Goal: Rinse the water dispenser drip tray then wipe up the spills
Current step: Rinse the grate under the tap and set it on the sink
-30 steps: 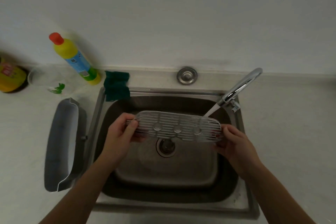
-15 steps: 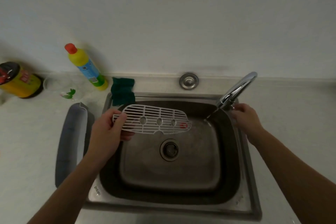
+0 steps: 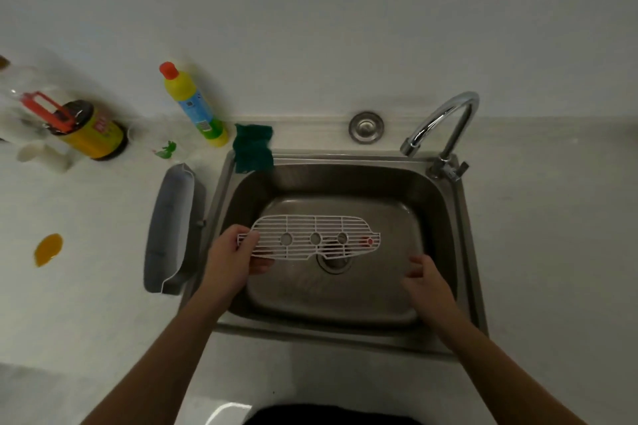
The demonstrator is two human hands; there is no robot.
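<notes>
a: over the steel sink, what holds the white grille?
b: left hand, pinching its left end; grille level above the drain.
a: right hand?
b: loosely spread, holding nothing, just beside the grille's right end.

Counted in view: two hands, the left hand gripping one white grille, the right hand empty. One sink, one faucet, one grey tray, one green cloth, one yellow bottle, one yellow jar, one orange spill.
</notes>
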